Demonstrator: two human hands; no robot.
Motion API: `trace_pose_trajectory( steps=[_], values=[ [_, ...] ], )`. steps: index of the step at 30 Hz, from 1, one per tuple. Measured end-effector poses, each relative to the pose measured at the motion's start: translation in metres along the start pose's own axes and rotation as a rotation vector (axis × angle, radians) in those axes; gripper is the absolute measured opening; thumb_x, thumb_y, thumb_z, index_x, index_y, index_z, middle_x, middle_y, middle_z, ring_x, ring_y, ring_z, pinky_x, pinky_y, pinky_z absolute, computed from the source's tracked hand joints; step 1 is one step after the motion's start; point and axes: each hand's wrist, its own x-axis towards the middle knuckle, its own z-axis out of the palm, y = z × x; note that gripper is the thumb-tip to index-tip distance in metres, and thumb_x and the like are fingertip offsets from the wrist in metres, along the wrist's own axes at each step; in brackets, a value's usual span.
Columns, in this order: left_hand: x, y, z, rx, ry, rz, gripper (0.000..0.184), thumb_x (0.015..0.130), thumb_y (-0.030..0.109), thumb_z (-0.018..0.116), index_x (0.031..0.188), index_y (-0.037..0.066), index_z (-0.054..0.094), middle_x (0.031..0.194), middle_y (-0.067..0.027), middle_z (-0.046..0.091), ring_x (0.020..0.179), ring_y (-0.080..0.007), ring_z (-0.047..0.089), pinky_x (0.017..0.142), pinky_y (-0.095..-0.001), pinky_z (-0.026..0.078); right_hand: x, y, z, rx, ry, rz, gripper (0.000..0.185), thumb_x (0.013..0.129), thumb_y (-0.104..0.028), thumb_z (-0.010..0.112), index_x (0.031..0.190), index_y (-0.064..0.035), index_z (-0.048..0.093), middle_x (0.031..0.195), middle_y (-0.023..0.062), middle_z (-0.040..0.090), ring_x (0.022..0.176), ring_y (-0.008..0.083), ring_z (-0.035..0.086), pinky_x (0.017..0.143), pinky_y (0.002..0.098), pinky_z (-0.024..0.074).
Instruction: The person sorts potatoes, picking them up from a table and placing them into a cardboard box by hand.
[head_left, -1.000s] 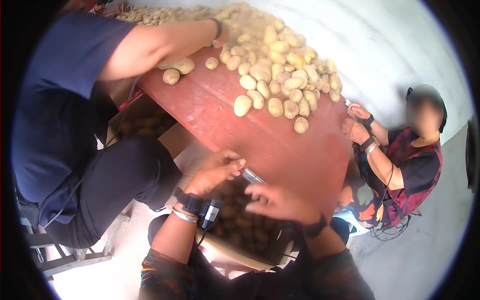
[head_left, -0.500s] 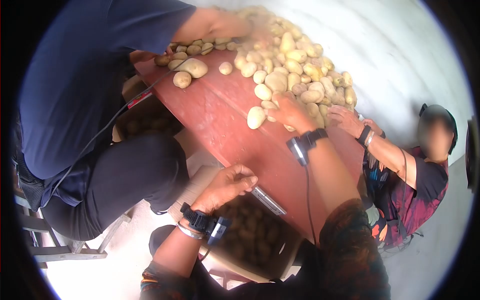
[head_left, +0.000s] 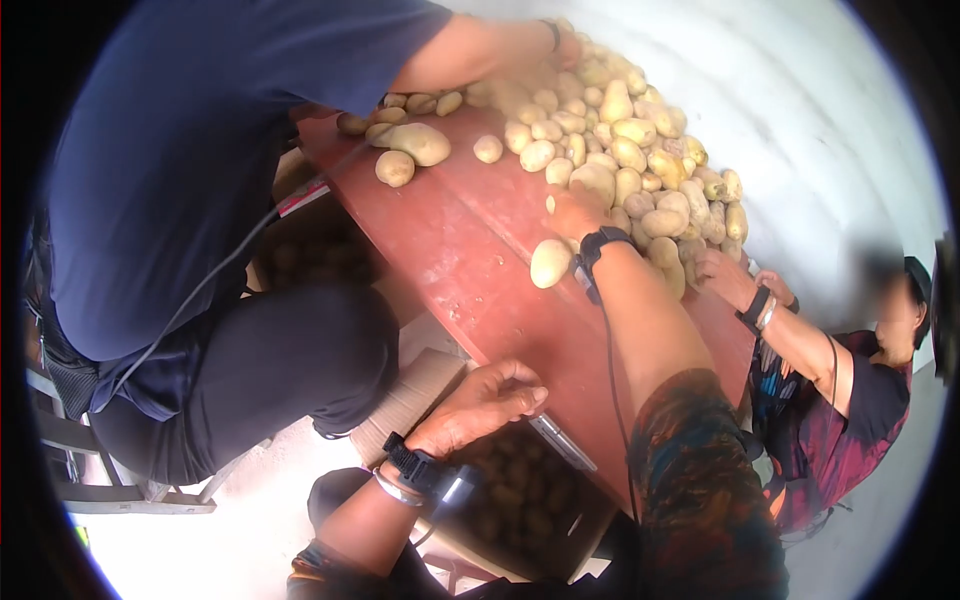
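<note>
My right hand (head_left: 578, 213) is at the near edge of a heap of potatoes (head_left: 640, 130) on a red table (head_left: 430, 240). Its fingers curl down, and a small pale bit of a potato (head_left: 551, 204) shows at the fingertips; the rest of that potato is hidden. Just below this hand lies a single larger potato (head_left: 551, 263). My left hand (head_left: 490, 405) hovers by the table's near edge, loosely curled, thumb and finger apart, nothing visible in it. Beneath it, a box of potatoes (head_left: 515, 490) stands in shadow.
A co-worker in dark blue (head_left: 190, 200) sits at the left, one arm over the heap. On the right, another person's hand (head_left: 728, 278) touches the potatoes. A metal hinge (head_left: 563, 442) sits on the table edge. Cables run from my wrist devices.
My right hand has closed in around a potato near the heap's edge. My left hand's thumb and finger have parted. The whole view has shifted, and the left co-worker's arm reaches further across the heap.
</note>
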Motion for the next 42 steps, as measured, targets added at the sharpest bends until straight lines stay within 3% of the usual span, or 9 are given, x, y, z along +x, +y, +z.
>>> trace_pose_trajectory(
  steps=[4,12,20,22,30,33,35,37,42],
  values=[
    [0.001,0.000,0.002,0.003,0.006,0.021,0.025,0.088,0.023,0.060,0.101,0.003,0.055,0.090,-0.0036,0.061,0.083,-0.0105,0.058,0.073,-0.0249,0.045,-0.001,0.008,0.005,0.093,0.018,-0.058,0.050,0.077,-0.026,0.063,0.124,-0.0239,0.047,0.127,0.0054,0.041,0.118,0.0309,0.040,0.092,0.0486,0.0410],
    [-0.002,-0.004,0.003,0.031,0.042,0.042,0.026,0.088,0.026,0.060,0.099,0.003,0.055,0.090,-0.0025,0.061,0.084,-0.0111,0.058,0.074,-0.0251,0.045,-0.022,0.021,0.010,0.235,0.015,-0.261,0.059,0.065,-0.041,0.071,0.114,-0.0137,0.052,0.115,0.0150,0.049,0.114,0.0313,0.043,0.089,0.0396,0.0402],
    [-0.005,0.001,0.005,0.021,0.109,0.059,0.028,0.088,0.027,0.058,0.100,0.002,0.054,0.090,-0.0043,0.058,0.085,-0.0132,0.057,0.074,-0.0261,0.045,-0.086,0.035,0.010,0.062,0.000,-0.264,0.061,0.065,-0.045,0.071,0.118,-0.0189,0.053,0.121,0.0098,0.045,0.119,0.0318,0.039,0.092,0.0483,0.0365],
    [-0.006,0.002,0.006,0.024,0.095,0.060,0.028,0.088,0.027,0.058,0.100,0.002,0.054,0.090,-0.0045,0.058,0.085,-0.0132,0.058,0.074,-0.0259,0.045,-0.106,0.036,0.014,0.098,0.068,-0.297,0.057,0.067,-0.041,0.069,0.114,-0.0128,0.053,0.118,0.0173,0.043,0.114,0.0370,0.039,0.091,0.0455,0.0375],
    [-0.006,0.002,0.005,0.023,0.072,0.064,0.028,0.088,0.027,0.058,0.100,0.002,0.054,0.090,-0.0050,0.059,0.083,-0.0136,0.059,0.073,-0.0256,0.046,-0.139,0.044,0.020,0.104,0.134,-0.365,0.033,0.072,-0.037,0.067,0.092,-0.0108,0.060,0.099,0.0107,0.055,0.101,0.0290,0.047,0.079,0.0423,0.0418],
    [-0.005,0.003,0.005,0.035,0.073,0.055,0.027,0.088,0.026,0.058,0.100,0.002,0.054,0.090,-0.0047,0.059,0.083,-0.0138,0.059,0.073,-0.0256,0.046,-0.121,0.068,0.022,0.422,0.270,-0.499,0.024,0.075,-0.029,0.066,0.089,-0.0092,0.060,0.087,0.0099,0.058,0.091,0.0272,0.052,0.076,0.0381,0.0440],
    [-0.004,0.004,0.006,0.031,0.063,0.038,0.026,0.088,0.025,0.058,0.099,0.002,0.054,0.089,-0.0044,0.060,0.083,-0.0135,0.059,0.073,-0.0258,0.046,-0.113,0.083,0.015,0.626,0.411,-0.217,0.027,0.075,-0.027,0.067,0.092,-0.0062,0.061,0.084,0.0167,0.061,0.092,0.0341,0.056,0.078,0.0411,0.0457],
    [-0.003,0.004,0.006,0.032,0.054,0.033,0.024,0.088,0.024,0.058,0.099,0.002,0.055,0.089,-0.0044,0.060,0.083,-0.0134,0.059,0.073,-0.0258,0.046,-0.093,0.106,0.009,0.372,0.522,-0.079,0.033,0.072,-0.021,0.069,0.101,-0.0065,0.061,0.096,0.0167,0.060,0.095,0.0358,0.056,0.076,0.0433,0.0471],
    [0.000,0.001,0.005,0.004,0.046,0.032,0.022,0.088,0.022,0.058,0.097,0.003,0.055,0.089,-0.0042,0.061,0.084,-0.0128,0.059,0.074,-0.0255,0.046,-0.043,0.160,0.024,0.290,0.631,0.071,0.056,0.069,-0.022,0.072,0.120,-0.0075,0.051,0.116,0.0186,0.051,0.103,0.0363,0.053,0.085,0.0418,0.0451]
  ],
)
